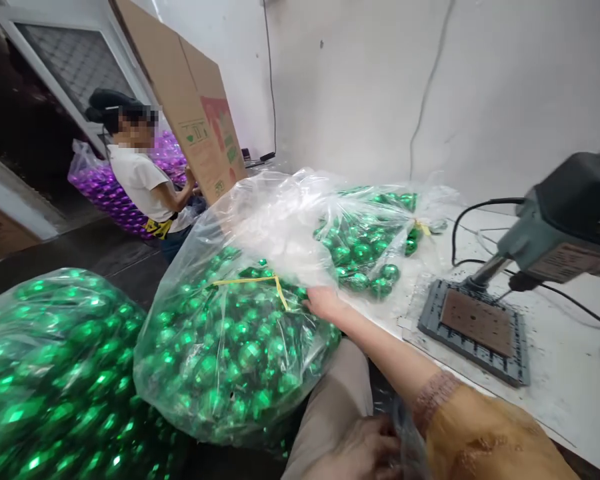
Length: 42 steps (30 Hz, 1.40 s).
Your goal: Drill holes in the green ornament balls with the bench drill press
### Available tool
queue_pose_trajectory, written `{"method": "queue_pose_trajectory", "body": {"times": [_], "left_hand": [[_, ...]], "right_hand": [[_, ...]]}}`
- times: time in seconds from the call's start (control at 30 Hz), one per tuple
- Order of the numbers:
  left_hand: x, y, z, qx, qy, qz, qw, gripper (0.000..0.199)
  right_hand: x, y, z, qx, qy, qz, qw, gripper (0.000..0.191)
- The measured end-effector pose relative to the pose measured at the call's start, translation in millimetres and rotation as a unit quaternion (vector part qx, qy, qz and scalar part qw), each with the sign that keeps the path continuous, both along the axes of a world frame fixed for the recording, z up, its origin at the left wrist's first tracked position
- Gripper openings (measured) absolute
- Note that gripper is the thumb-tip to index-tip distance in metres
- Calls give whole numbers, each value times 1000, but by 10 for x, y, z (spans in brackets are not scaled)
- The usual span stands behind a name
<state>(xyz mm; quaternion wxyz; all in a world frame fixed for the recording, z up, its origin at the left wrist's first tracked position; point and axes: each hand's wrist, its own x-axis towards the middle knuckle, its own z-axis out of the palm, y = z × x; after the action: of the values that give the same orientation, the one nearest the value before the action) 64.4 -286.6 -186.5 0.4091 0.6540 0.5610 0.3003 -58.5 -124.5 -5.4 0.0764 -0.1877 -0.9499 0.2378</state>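
My right hand (325, 303) reaches in from the right, with a mustard sleeve, and its fingers press into the gathered plastic of a full clear bag of shiny green baubles (230, 353). A yellow tie (250, 281) lies across that bag just left of the hand. Beyond it, a second bag of green baubles (365, 247) lies on the white workbench (570, 380). My left hand (350, 453) is low, over my beige-clad lap, its fingers curled next to a fold of clear plastic (405, 433). Another bulging bag of green baubles (55, 373) fills the lower left.
A bench drill press (565, 213) with a grey base plate (475, 327) stands on the workbench, with black cables (485, 213) beside it. Behind on the left, a person (140, 180) in a white top stands at a cardboard sheet (195, 107), near a bag of purple baubles (110, 193).
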Motion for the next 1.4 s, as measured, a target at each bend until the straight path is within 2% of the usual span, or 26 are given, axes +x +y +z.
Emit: {"method": "queue_pose_trajectory", "body": {"times": [0.07, 0.13, 0.23, 0.3, 0.37, 0.43, 0.5, 0.57, 0.63, 0.67, 0.73, 0.8, 0.87, 0.93, 1.03, 1.1, 1.13, 1.2, 1.23, 1.27, 1.33, 1.37, 1.4], "left_hand": [[-27, 17, 156, 9, 97, 1, 995, 38], [-54, 65, 401, 34, 147, 12, 988, 32], [-27, 182, 729, 76, 87, 34, 993, 27], [73, 260, 791, 62, 42, -1, 997, 24], [246, 306, 718, -1, 36, -77, 996, 19], [453, 311, 587, -66, 53, -130, 988, 21], [640, 307, 490, -81, 51, -131, 987, 26], [762, 336, 469, -52, 32, -113, 992, 32], [801, 422, 514, -17, 25, -124, 992, 35], [787, 486, 552, -5, 31, -139, 990, 32], [680, 642, 638, 12, 51, -152, 987, 23], [474, 814, 728, 37, 78, -90, 992, 20], [203, 971, 815, 75, 118, 39, 989, 24], [-54, 1091, 905, 96, 187, 148, 966, 26], [-225, 1183, 1095, 43, 315, 198, 927, 21], [-126, 1187, 1308, 43, 340, 208, 916, 19], [-16, 1175, 1441, 79, 322, 211, 920, 22], [282, 1140, 1713, 199, 245, 172, 933, 32], [445, 1127, 1824, 244, 208, 113, 940, 35], [598, 1125, 1897, 256, 188, 24, 948, 36], [815, 1168, 1888, 193, 194, -172, 946, 36], [855, 1215, 1805, 139, 219, -245, 934, 35], [839, 1275, 1682, 88, 254, -278, 922, 33]], "right_hand": [[306, -55, 6, -11, 17, 36, 999, 36], [687, -80, 134, -21, 57, 85, 995, 31], [1441, -22, 375, -38, 116, 125, 985, 29], [2057, 63, 399, -51, 139, 85, 985, 32], [2726, 116, 222, -52, 152, 1, 987, 31], [3378, 46, -135, -45, 152, -97, 983, 30], [3900, -174, -579, -31, 150, -192, 969, 34], [4192, -473, -1004, -23, 152, -252, 955, 48], [4247, -730, -1329, -32, 168, -255, 952, 47], [4216, -814, -1437, -40, 179, -244, 952, 41], [4136, -874, -1531, -54, 203, -228, 951, 31], [4146, -813, -1487, -58, 229, -243, 941, 28], [4291, -687, -1365, -56, 257, -284, 922, 24], [4502, -566, -1223, -54, 287, -330, 898, 23], [4665, -498, -1048, -68, 317, -344, 881, 26], [4546, -539, -974, -102, 310, -286, 901, 29], [4418, -575, -950, -126, 297, -237, 916, 31], [4079, -649, -921, -173, 259, -125, 942, 35], [3899, -680, -910, -189, 240, -72, 949, 36], [3732, -702, -896, -202, 224, -23, 953, 35], [3484, -722, -848, -219, 195, 57, 954, 36], [3416, -720, -812, -226, 182, 88, 953, 37], [3388, -711, -769, -231, 172, 115, 951, 40]]}}
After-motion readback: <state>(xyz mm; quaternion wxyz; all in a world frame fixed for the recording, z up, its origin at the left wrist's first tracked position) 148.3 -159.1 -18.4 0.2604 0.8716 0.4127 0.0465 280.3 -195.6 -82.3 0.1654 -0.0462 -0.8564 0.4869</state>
